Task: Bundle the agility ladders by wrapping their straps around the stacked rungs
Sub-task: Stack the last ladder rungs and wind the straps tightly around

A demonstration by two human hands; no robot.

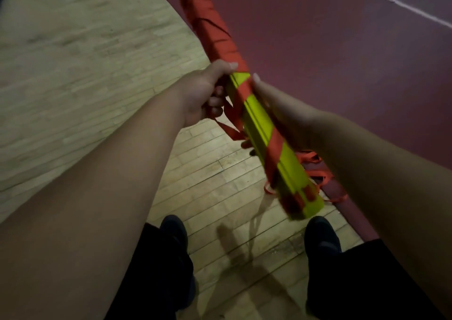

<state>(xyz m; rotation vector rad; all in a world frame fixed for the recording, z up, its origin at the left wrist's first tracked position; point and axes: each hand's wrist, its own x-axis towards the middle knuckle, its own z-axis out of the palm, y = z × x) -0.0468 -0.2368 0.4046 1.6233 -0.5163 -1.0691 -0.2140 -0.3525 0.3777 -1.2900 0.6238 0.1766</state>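
Wood-plank floor (pixel 85 62) beside red court (pixel 318 38); stacked rungs (pixel 256 114) held slanted, mid-air.
Flat yellow plastic, orange webbing strap (pixel 210 30) spiralled round; left hand (pixel 203 92) and right hand (pixel 281 109) both curl fingers around the stack.

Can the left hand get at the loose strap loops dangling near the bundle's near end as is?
Probably not: the left hand is gripping the stacked rungs, and the loose strap loops hang beyond them, beside the right forearm. It would have to let go first.
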